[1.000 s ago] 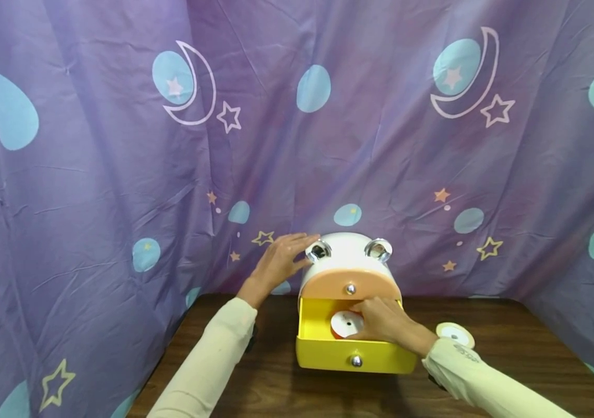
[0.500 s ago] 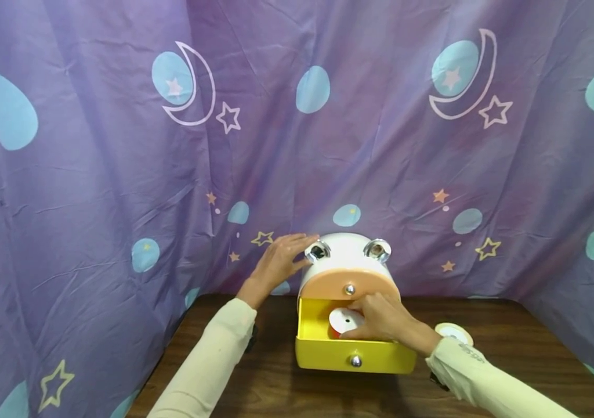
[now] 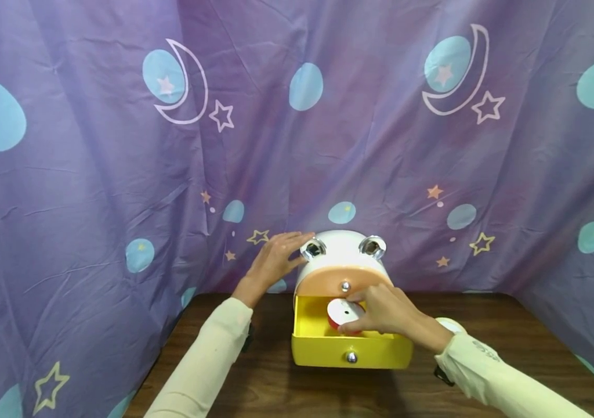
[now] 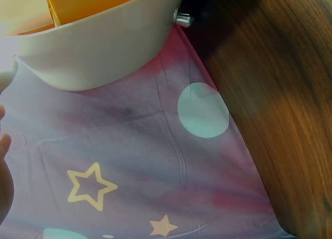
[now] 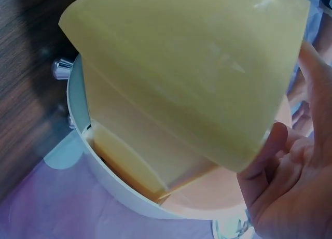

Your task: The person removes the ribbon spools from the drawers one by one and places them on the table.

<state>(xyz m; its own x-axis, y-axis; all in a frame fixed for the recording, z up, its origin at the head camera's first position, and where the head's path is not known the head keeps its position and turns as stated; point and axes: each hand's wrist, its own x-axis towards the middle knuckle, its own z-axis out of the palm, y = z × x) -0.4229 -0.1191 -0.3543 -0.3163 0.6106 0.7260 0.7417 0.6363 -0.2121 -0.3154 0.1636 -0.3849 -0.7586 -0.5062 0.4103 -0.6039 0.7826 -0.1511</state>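
Observation:
A white animal-faced drawer box (image 3: 340, 247) with silver eyes stands on the table, its lower yellow drawer (image 3: 323, 352) pulled out. Inside that drawer, my right hand (image 3: 388, 310) pinches a round white spool with a red rim (image 3: 343, 313) between thumb and fingers. The spool is slightly tilted, and its right side is hidden by the hand. My left hand (image 3: 273, 258) has its fingers extended, fingertips right at the box's left eye (image 3: 313, 248). In the right wrist view the right hand (image 5: 298, 171) appears beside the yellow drawer, with the spool hidden.
On the brown wooden table (image 3: 260, 377), a second white disc with a cream rim (image 3: 451, 325) lies right of the box, partly behind the right forearm. An orange upper drawer (image 3: 365, 280) is closed. A purple patterned curtain (image 3: 255, 157) hangs behind.
My right hand has raised and tilted the spool a little within the drawer. The left hand stays by the box's eye. The head view has shifted slightly.

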